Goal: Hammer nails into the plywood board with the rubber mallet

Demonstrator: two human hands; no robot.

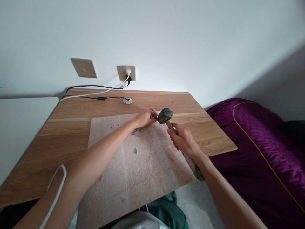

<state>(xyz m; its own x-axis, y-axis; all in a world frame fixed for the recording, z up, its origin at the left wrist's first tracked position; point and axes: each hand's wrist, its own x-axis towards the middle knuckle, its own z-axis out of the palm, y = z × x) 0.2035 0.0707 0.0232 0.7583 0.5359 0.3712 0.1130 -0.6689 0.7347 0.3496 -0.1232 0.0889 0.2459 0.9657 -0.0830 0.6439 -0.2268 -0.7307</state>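
My right hand [184, 140] is wrapped round the wooden handle of a hammer [165, 115]. Its dark, blunt head is raised just right of my left hand [145, 118]. The handle's lower end sticks out under my right wrist. Near the far edge of a pale wooden board [133, 178], my left fingers are pinched together. Something small and dark shows at their tips, too small to name. Several thin metal pieces that look like nails [139, 135] lie on the board beside my left hand. A small clear piece [135, 150] lies closer to me.
The board rests on a wooden desk [64, 136] against the wall. Black and white cables [95, 93] run to a wall socket [126, 73] and a round desk grommet [127, 100]. A white panel [26, 127] stands at left, a purple-covered bed [257, 152] at right. A white cord [56, 194] loops over my left arm.
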